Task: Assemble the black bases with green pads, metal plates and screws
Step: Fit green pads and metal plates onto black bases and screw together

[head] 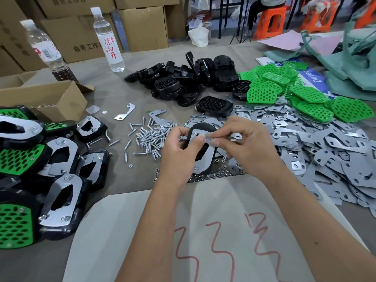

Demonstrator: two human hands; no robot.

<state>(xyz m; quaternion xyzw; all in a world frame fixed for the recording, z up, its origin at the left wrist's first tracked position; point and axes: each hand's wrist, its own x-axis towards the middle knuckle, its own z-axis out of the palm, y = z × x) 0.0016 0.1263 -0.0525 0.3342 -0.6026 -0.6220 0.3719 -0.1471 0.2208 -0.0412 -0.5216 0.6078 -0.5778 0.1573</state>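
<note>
a black base (200, 127) sits between the two hands above the middle of the table, its underside turned up, with a curved metal plate (205, 157) lying across it. the left hand (179, 147) curls its fingers round the base's left edge, thumb pressed onto the plate near its top. the right hand (242, 143) pinches the plate's upper right end between thumb and forefinger, the other fingers loosely folded behind. whether a screw sits under those fingertips cannot be told

just beyond and left of the left hand lies a loose scatter of screws (150, 137) on the grey table (114, 180). small nuts (211, 174) are strewn beneath the held base, along the edge of a pale sheet of paper (203, 231) marked with red squiggles, over which both forearms reach

right of the right hand spreads a wide heap of flat metal plates (325, 151). beyond it, a pile of perforated green pads (289, 92), and to its left a pile of bare black bases (189, 78)

at the far left, finished assemblies (40, 174) are stacked, showing green pads and screwed-on plates. behind them stands an open cardboard box (50, 98), two plastic bottles (108, 37) and a wall of cartons (142, 25). teal fabric bags (356, 58) lie at the far right
</note>
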